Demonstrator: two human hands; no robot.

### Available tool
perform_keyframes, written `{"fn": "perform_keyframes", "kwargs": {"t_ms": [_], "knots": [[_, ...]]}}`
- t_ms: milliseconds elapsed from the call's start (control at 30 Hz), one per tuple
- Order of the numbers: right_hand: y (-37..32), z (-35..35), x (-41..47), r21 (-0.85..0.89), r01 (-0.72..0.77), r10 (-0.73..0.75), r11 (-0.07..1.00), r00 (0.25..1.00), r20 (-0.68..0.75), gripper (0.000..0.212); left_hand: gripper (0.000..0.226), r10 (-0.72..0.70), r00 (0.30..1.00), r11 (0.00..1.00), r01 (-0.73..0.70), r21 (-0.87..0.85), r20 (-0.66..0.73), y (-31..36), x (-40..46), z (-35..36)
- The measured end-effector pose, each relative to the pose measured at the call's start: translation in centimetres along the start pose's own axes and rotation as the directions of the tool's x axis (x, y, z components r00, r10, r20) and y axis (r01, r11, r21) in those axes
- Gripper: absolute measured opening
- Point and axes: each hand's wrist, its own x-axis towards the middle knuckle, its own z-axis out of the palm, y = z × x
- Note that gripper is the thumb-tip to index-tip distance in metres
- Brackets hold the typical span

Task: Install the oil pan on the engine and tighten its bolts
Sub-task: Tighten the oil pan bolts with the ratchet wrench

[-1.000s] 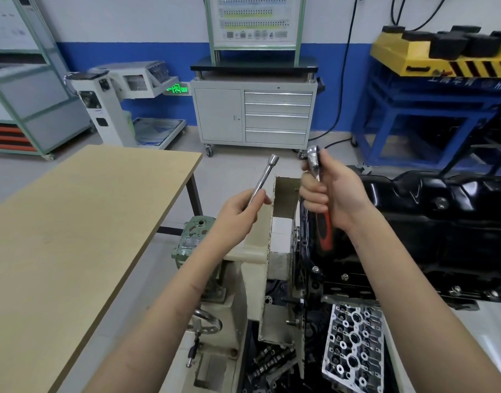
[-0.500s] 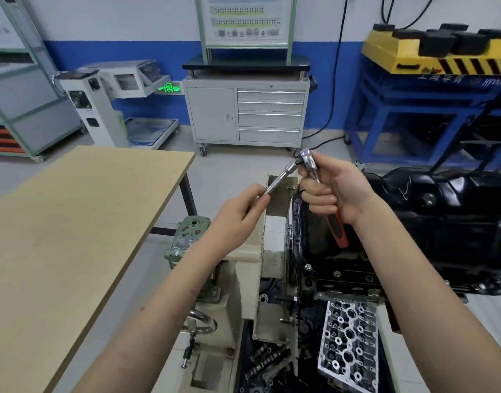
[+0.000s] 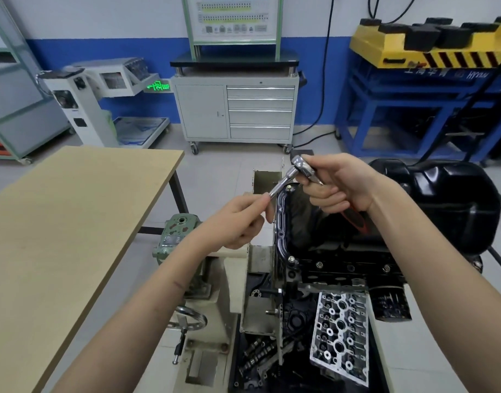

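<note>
My right hand (image 3: 342, 182): grip curled round ratchet wrench (image 3: 306, 170), red-and-black handle protruding below palm. My left hand (image 3: 238, 219): fingertips pinch lower end of extension bar (image 3: 281, 184); upper end of bar meets ratchet head (seated or not, cannot tell). Both held above engine (image 3: 328, 259) on stand. Oil pan (image 3: 447, 205), black, glossy, sits on engine right of my hands. Wooden counter (image 3: 59, 236) at left.

Bright even indoor light, soft shadows, glare on oil pan (image 3: 447, 194), wide-angle edge warp.
</note>
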Motion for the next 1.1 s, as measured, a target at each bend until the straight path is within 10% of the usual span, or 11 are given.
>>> {"fn": "perform_keyframes", "kwargs": {"t_ms": [133,333,633,1100], "knots": [[-0.1,-0.6,-1.2,-0.107,0.083,-0.1,0.991,0.981,-0.167,0.035,0.041,-0.036,0.999,0.997,0.039,-0.071,0.041,1.2,1.2,1.0],[-0.6,-1.3,-2.9,-0.598,0.195,-0.552,0.777,0.668,-0.499,0.028,0.035,0.007,0.973,1.0,-0.013,-0.022,-0.232,3.6,5.0,3.8],[-1.1,-5.4,-7.0,-0.513,0.303,-0.593,0.803,0.489,-0.64,0.026,0.024,0.11,0.954,0.994,-0.106,0.031,-0.277,4.4,7.8,4.3],[-1.6,-11.5,-5.3,-0.355,0.336,-0.475,0.872,0.411,-0.778,0.029,0.028,0.209,0.858,0.977,-0.197,0.077,-0.469,-1.2,15.4,8.3]]}}
